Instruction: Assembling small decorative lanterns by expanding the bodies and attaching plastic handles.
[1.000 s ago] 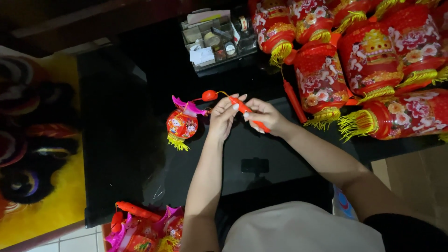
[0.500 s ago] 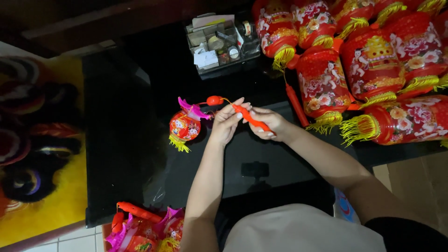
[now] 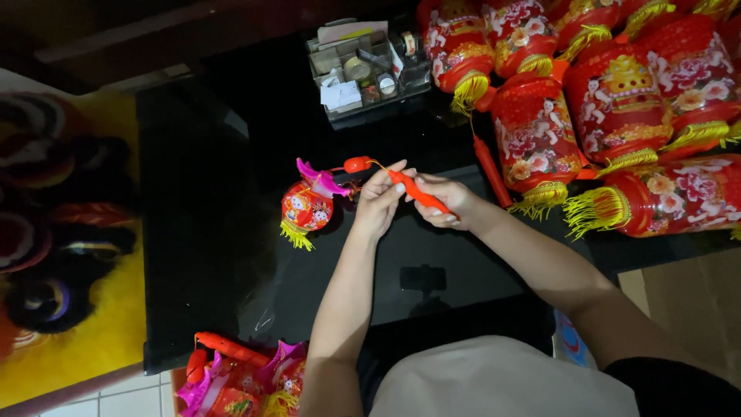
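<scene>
A: You've got the slim orange plastic handle stick (image 3: 421, 194) pinched in your right hand (image 3: 451, 202), fingers closed round its lower end. Your left hand (image 3: 380, 202) nips the thin wire near the stick's tip, just before the small orange bulb cap (image 3: 356, 164).

B: And the lantern?

A: The little round red paper lantern with a pink top frill and yellow tassel (image 3: 307, 207) lies on the glossy black tabletop (image 3: 224, 255), just left of the stick's tip, hanging off that wire. I'd judge it very light and easily crushed, so steer it by the stick or the cap, not the paper body.

B: Will the stick slip?

A: It looks smooth and stiff, so it might slip a little. The wire looks springy, though it's too fine here to be sure.

B: What's around you?

A: Beyond the stick sits a clear plastic organiser tray of small parts (image 3: 367, 69). To the stick's right, a heap of large red lanterns with gold fringes (image 3: 617, 100) lies well apart. Below it, at the table's near edge, are more small pink-and-red lanterns (image 3: 247, 378).
</scene>
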